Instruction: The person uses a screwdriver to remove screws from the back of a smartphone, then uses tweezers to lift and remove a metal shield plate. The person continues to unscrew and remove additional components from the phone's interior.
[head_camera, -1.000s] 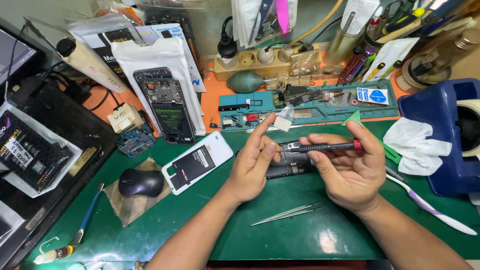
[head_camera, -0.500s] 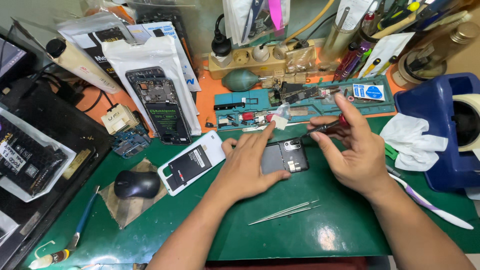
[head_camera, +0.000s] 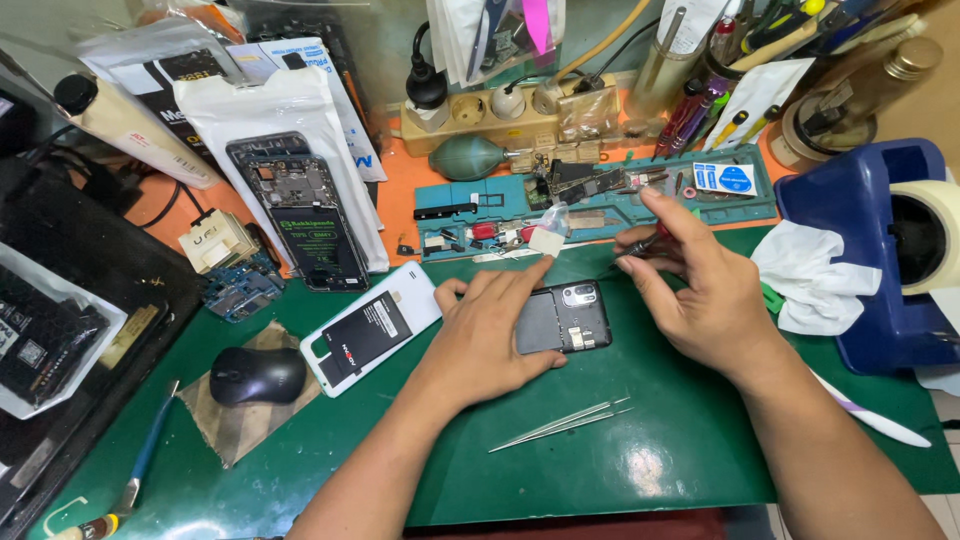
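Note:
A dark phone body (head_camera: 563, 316) lies back-up on the green mat (head_camera: 640, 440), its camera block at the upper right. My left hand (head_camera: 490, 330) rests flat over its left part, fingers spread, pinning it down. My right hand (head_camera: 700, 285) hovers just right of the phone and pinches a small red-and-black screwdriver (head_camera: 645, 242), tip pointing left above the phone's top edge. Metal tweezers (head_camera: 560, 425) lie on the mat below the phone.
A white back cover (head_camera: 372, 328) and a black mouse (head_camera: 257, 376) sit left. A teal parts tray (head_camera: 600, 200) with screws and boards runs behind. An opened phone (head_camera: 300, 215) lies on white bags. A blue tape dispenser (head_camera: 880, 250) and white tissue (head_camera: 815, 275) stand right.
The screwdriver was held level in both hands above the mat. My left hand dropped onto the phone, and my right hand carried the screwdriver up and right of it.

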